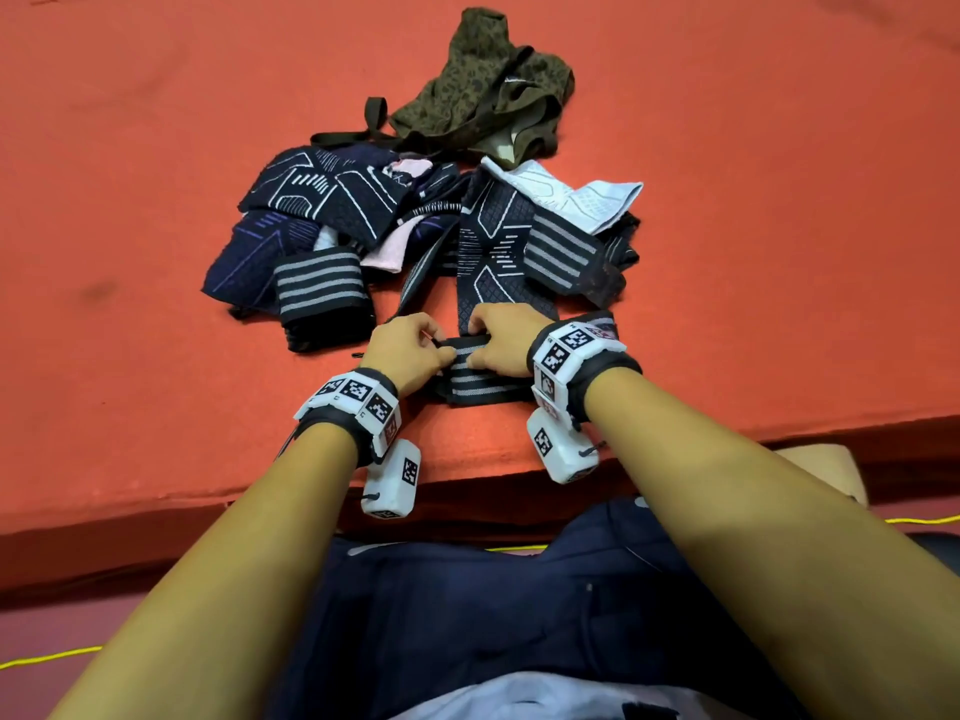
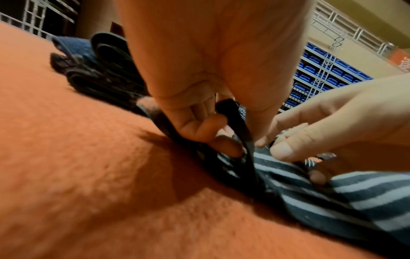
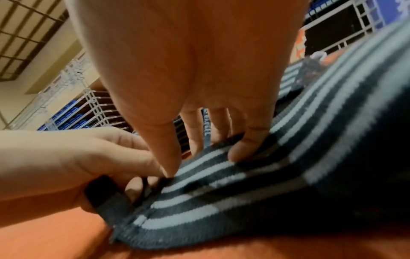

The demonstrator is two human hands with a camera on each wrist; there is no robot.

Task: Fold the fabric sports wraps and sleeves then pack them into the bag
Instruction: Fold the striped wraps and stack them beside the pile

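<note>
A black wrap with grey stripes (image 1: 480,388) lies on the orange mat (image 1: 156,252) near its front edge. My left hand (image 1: 439,350) pinches the black loop at the wrap's left end (image 2: 240,126) between thumb and fingers. My right hand (image 1: 478,350) grips the wrap's far edge, thumb and fingers (image 3: 244,150) curled onto the striped fabric (image 3: 233,196). Behind the hands lies a heap of sleeves and wraps: a folded striped wrap (image 1: 322,288), a dark patterned sleeve (image 1: 488,252), navy sleeves (image 1: 322,192) and a white one (image 1: 569,197). The camouflage bag (image 1: 483,90) lies crumpled beyond the heap.
The mat's front edge (image 1: 467,475) drops off just below my wrists, with my lap in dark shorts (image 1: 493,615) under it. A yellow cable (image 1: 47,659) runs along the floor. Bare orange mat stretches left and right of the heap.
</note>
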